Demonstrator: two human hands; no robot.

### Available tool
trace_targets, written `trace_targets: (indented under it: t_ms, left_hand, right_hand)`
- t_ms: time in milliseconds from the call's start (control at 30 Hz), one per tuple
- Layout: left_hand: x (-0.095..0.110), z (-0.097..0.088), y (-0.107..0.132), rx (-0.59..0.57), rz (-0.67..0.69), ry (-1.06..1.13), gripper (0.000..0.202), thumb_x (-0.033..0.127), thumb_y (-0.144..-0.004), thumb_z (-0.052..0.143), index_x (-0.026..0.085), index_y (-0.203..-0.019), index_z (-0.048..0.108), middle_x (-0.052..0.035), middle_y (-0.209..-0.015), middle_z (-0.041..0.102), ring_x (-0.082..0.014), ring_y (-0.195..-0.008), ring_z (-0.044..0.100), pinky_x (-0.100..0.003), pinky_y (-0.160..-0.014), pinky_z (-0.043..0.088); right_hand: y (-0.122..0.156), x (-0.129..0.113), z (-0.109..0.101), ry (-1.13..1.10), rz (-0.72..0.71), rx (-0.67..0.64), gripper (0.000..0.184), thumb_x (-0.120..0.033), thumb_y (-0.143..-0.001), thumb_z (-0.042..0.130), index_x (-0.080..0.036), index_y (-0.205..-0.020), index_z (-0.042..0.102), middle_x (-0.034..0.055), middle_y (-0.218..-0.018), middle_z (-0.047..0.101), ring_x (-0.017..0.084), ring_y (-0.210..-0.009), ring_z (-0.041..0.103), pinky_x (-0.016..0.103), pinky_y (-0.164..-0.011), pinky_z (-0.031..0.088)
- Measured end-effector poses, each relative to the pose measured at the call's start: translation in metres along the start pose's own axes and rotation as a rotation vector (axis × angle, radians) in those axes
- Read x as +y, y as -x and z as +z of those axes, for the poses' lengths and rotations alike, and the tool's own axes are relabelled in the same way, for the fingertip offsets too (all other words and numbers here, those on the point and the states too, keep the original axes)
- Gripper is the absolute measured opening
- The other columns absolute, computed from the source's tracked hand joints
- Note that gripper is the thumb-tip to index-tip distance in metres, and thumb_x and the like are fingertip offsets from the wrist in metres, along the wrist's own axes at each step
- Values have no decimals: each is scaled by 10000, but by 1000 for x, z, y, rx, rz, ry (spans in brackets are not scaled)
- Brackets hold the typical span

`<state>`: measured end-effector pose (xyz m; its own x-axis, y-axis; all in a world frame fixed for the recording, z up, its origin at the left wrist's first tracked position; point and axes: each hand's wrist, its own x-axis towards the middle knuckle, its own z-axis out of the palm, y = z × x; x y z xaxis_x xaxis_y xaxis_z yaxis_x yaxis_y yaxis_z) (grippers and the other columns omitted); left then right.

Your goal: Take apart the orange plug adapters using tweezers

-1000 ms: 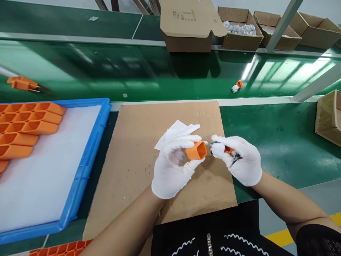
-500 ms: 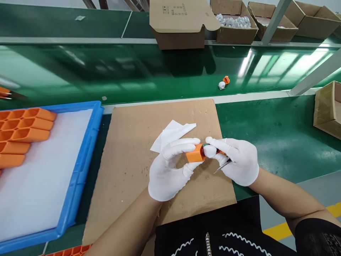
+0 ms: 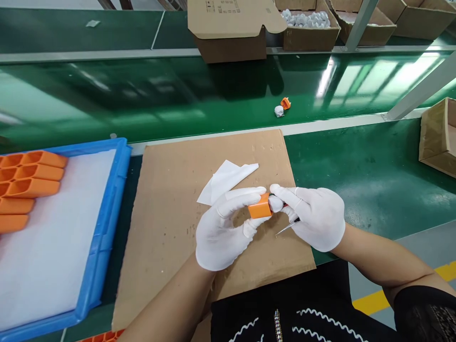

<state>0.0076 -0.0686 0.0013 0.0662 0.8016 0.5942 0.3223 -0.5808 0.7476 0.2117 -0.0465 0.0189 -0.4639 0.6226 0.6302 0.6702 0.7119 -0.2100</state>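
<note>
Both of my hands wear white gloves and meet over the cardboard sheet [image 3: 171,190]. My left hand [image 3: 219,235] grips a small orange plastic housing [image 3: 260,207] between thumb and fingers, its right end facing my other hand. At that end are the fingertips of my right hand [image 3: 317,216], closed around a thin pointed metal tool [image 3: 288,227]. Its tip sticks out below, to the left, apart from the housing. What the right fingertips press at the housing's end is mostly hidden. Behind my left hand lies a folded white cloth or paper [image 3: 228,180].
On the left, a blue tray [image 3: 94,247] holds rows of orange housings [image 3: 33,187]. A small orange part [image 3: 285,103] and a white piece [image 3: 279,111] lie under the shelf. Cardboard boxes [image 3: 231,50] stand above, one holding white pieces [image 3: 308,20]. Another box [image 3: 438,137] is at right.
The view has shifted slightly. My right fingertips have drawn closer to the housing's end, and less of the dark part there shows. The tool's tip has swung a little left.
</note>
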Motion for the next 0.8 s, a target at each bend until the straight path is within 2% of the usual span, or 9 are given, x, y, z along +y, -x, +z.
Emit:
trace_targets:
  t_ms: [133, 267, 433, 533, 667, 800]
  left_hand:
    - [4, 0, 2, -3, 13, -63, 463, 174, -849, 749, 365, -1258, 646, -26, -1123, 758, -238, -990, 749, -439, -855, 652]
    - [7, 1, 5, -18, -4, -101, 558, 128, -815, 774, 373, -1296, 632, -21, -1139, 758, -223, -984, 752, -397, -847, 656]
    - [5, 4, 9, -30, -19, -68, 535, 100, -818, 759, 339, -1282, 644, -30, -1174, 750, -206, -1009, 748, -349, -889, 645]
    - [2, 10, 15, -7, -70, -12, 511, 102, -813, 758, 328, -1262, 664, -38, -1192, 742, -212, -1057, 732, -355, -934, 634]
    - [1, 23, 22, 82, -222, 144, 495, 89, -791, 781, 317, -1220, 686, -44, -1211, 726, -220, -1107, 712, -377, -979, 620]
    - [5, 29, 19, 128, -261, 244, 405, 129, -813, 779, 285, -1176, 692, -57, -1204, 727, -223, -1097, 722, -374, -956, 633]
  right_hand:
    - [-1, -6, -3, 63, -20, 25, 470, -65, -819, 551, -208, -1253, 663, -26, -810, 749, 118, -583, 528, 343, -526, 277]
    - [0, -9, -6, 113, -1, -35, 431, -99, -860, 538, -240, -1244, 674, -32, -767, 729, 115, -575, 507, 339, -538, 283]
    - [1, -13, -7, 129, 19, -68, 380, -64, -897, 540, -215, -1212, 689, -23, -698, 687, 110, -536, 457, 343, -518, 241]
    - [-2, -20, -9, 193, 59, -103, 362, -53, -912, 529, -195, -1199, 697, -14, -660, 656, 114, -511, 446, 350, -494, 223]
    - [-5, -33, -11, 303, 90, -230, 431, -63, -888, 501, -128, -1283, 660, 25, -727, 676, 138, -497, 468, 359, -450, 251]
    - [-4, -38, -12, 266, 104, -304, 574, -87, -842, 532, -104, -1416, 549, 60, -904, 731, 143, -489, 487, 366, -419, 284]
